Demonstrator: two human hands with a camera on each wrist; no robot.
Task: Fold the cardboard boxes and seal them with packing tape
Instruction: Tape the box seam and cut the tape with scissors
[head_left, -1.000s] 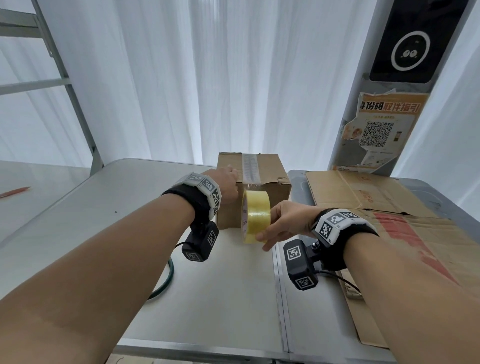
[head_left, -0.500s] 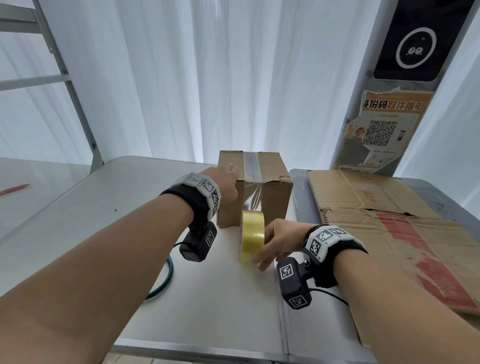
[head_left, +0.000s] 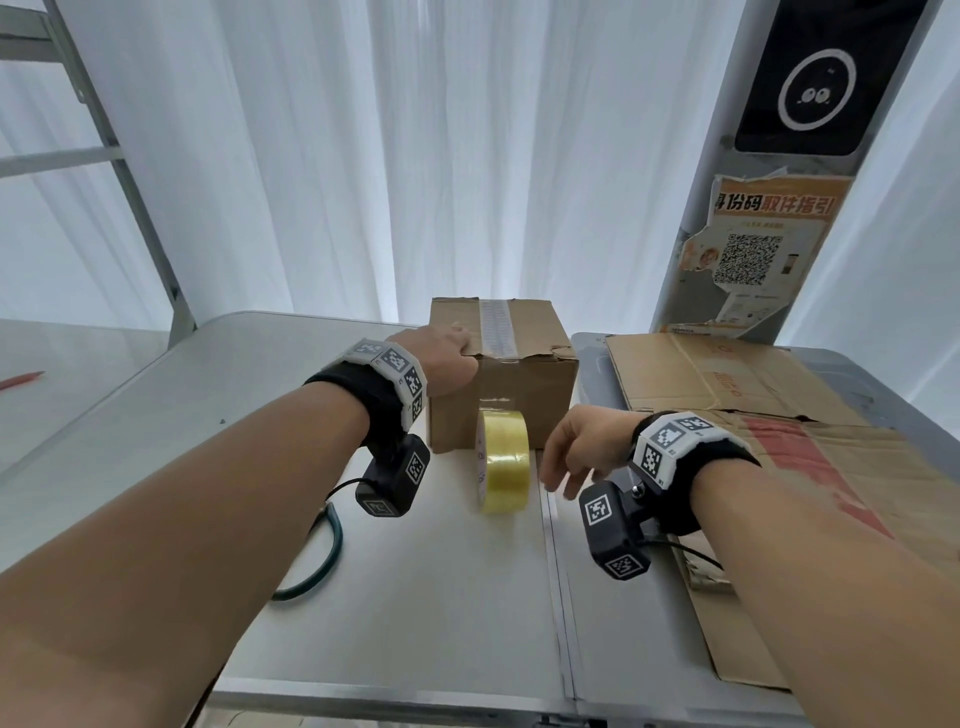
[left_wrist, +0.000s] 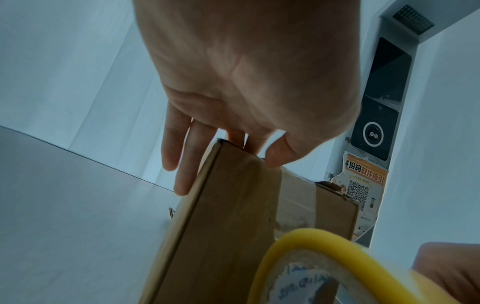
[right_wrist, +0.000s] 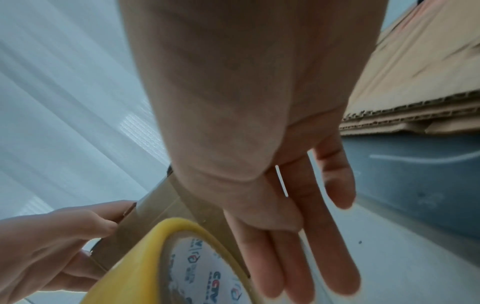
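Note:
A small cardboard box (head_left: 524, 384) stands on the white table (head_left: 208, 415), a strip of clear tape along its top seam. My left hand (head_left: 447, 358) holds its near left top corner, fingers down the left side (left_wrist: 182, 174) and thumb on the front. A yellow tape roll (head_left: 504, 460) stands on edge right in front of the box, its tape still running up to the box front. My right hand (head_left: 571, 457) hovers just right of the roll with straight fingers (right_wrist: 293, 257), holding nothing. The roll (left_wrist: 298, 246) and the box (left_wrist: 228, 216) fill the lower left wrist view.
Flattened cardboard sheets (head_left: 753, 395) lie stacked on the grey table at the right. A green cable loop (head_left: 322, 561) lies under my left forearm. A seam (head_left: 558, 571) joins the two tables. A red pen (head_left: 21, 379) lies far left. White curtains hang behind.
My right hand lowered the tape roll from beside the box down to the table, let go of it and drew a little to the right. The left hand stayed on the box.

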